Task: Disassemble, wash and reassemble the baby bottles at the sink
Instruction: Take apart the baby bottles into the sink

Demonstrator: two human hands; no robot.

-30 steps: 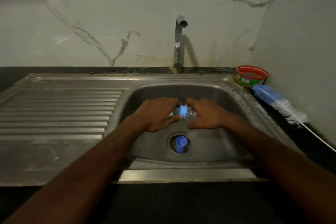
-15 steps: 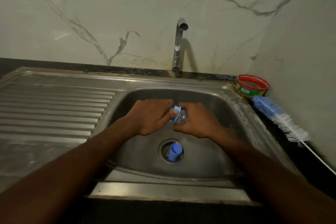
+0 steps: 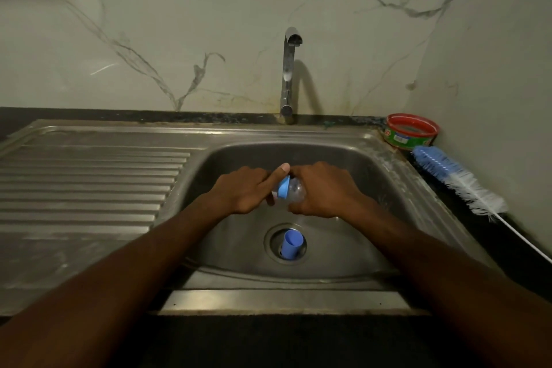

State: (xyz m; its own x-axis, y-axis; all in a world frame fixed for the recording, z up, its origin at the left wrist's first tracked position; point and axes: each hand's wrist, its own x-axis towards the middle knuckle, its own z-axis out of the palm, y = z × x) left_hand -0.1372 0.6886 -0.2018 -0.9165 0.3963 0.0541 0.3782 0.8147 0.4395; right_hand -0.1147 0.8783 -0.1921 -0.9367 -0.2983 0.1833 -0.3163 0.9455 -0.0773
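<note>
Over the steel sink basin point(image 3: 352, 251) I hold a clear baby bottle point(image 3: 295, 193) lying sideways. My right hand point(image 3: 325, 191) grips its body. My left hand point(image 3: 248, 193) grips the blue screw collar point(image 3: 283, 187) at the bottle's neck, thumb on top. Most of the bottle is hidden under my fingers. A blue cap point(image 3: 291, 243) stands open end up on the drain point(image 3: 273, 243) below my hands.
The tap point(image 3: 288, 75) stands behind the basin, with no water running. A ribbed draining board point(image 3: 83, 185) lies to the left. On the right counter sit a red-rimmed tub point(image 3: 410, 131) and a blue and white bottle brush point(image 3: 460, 179) by the wall.
My left hand has turned on the blue collar, its thumb now raised on top. The collar sits tilted against the bottle. The view has shifted slightly.
</note>
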